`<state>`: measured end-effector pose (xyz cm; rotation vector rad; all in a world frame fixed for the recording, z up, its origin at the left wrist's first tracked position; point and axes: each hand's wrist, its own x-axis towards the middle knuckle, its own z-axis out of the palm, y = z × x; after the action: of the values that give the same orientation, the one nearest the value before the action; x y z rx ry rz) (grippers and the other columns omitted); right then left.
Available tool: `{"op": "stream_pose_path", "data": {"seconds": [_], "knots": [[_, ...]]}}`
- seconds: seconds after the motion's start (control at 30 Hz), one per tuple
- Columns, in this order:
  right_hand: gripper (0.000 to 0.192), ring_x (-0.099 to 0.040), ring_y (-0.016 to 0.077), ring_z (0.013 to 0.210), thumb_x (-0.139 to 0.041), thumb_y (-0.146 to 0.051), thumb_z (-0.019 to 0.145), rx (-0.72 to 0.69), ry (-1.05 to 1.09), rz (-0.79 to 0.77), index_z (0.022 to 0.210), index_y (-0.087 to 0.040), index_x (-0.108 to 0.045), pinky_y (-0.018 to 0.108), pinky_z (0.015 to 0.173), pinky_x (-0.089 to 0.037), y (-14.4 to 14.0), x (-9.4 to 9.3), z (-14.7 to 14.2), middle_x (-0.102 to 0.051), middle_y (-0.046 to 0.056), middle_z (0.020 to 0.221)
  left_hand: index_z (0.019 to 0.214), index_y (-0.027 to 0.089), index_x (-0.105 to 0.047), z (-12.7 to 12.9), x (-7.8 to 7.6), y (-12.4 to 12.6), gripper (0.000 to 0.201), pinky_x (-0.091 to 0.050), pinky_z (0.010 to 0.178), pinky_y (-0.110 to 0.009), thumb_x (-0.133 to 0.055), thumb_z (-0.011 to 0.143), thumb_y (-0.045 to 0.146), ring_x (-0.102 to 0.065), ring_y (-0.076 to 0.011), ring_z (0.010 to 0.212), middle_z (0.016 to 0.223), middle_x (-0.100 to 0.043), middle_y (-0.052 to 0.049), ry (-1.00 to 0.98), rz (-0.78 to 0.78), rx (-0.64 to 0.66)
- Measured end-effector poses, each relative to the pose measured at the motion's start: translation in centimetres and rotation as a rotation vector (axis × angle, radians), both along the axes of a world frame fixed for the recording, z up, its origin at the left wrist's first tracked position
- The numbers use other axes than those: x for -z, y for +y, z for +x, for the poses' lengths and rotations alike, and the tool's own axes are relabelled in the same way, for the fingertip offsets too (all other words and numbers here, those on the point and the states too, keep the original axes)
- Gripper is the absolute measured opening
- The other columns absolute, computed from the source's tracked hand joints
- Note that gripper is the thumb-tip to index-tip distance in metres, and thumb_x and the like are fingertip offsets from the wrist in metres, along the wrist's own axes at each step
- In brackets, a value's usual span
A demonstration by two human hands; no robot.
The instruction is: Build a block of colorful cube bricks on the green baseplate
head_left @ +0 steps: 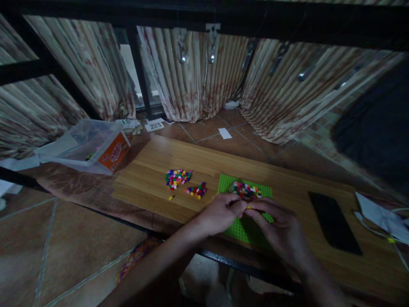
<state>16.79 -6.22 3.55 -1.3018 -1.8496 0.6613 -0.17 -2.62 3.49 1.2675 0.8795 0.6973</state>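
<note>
Yellow brick (249,207), small and partly hidden, below and right of the frame's centre.
Left hand (224,213) and right hand (281,219) pinch it together over the green board (239,231).

My plate (238,233) is green, with mixed red, orange and yellow bricks (247,189) on it. Left of the plate, my piles (175,179) are multicoloured; right of it, the slab (335,222) is black; beneath, the worktop (153,158) is grained tan.

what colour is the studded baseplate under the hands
The baseplate is bright green; it shows in the head view.
</note>
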Motion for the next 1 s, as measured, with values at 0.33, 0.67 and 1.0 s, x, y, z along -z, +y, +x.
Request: {"op": "stream_pose_path", "data": {"seconds": [0.33,0.67,1.0], "knots": [[0.018,-0.063,0.0166,0.065,-0.073,-0.035,0.073,0.394,0.339,-0.156,0.083,-0.020,-0.073,0.029,0.060,-0.052,0.8,-0.4,3.3,-0.071,0.002,0.075,0.065,0.016,-0.061,-1.9,0.9,2.1,0.026,-0.034,0.058,-0.025,-0.056,0.082,0.035,-0.045,-0.0108,0.058,0.060,-0.054,0.002,0.199,0.185,-0.114],[0.018,-0.066,0.0168,0.070,-0.066,-0.034,0.079,0.299,0.260,-0.204,0.089,-0.019,-0.068,0.029,0.066,-0.052,0.6,0.7,3.3,-0.071,0.002,0.079,0.070,0.018,-0.067,-1.5,1.6,2.3,0.013,-0.043,0.065,-0.026,-0.057,0.077,0.023,-0.060,-0.0154,0.069,0.070,-0.067,-0.001,0.320,0.249,-0.132],[0.021,-0.070,0.0190,0.083,-0.058,-0.037,0.088,0.241,0.112,-0.144,0.102,-0.022,-0.065,0.028,0.069,-0.054,0.5,0.7,2.4,-0.073,0.004,0.094,0.072,0.019,-0.067,-0.8,1.9,2.3,0.008,-0.046,0.072,-0.028,-0.060,0.076,0.021,-0.063,-0.0167,0.073,0.073,-0.069,-0.002,0.296,0.302,-0.194]]}}
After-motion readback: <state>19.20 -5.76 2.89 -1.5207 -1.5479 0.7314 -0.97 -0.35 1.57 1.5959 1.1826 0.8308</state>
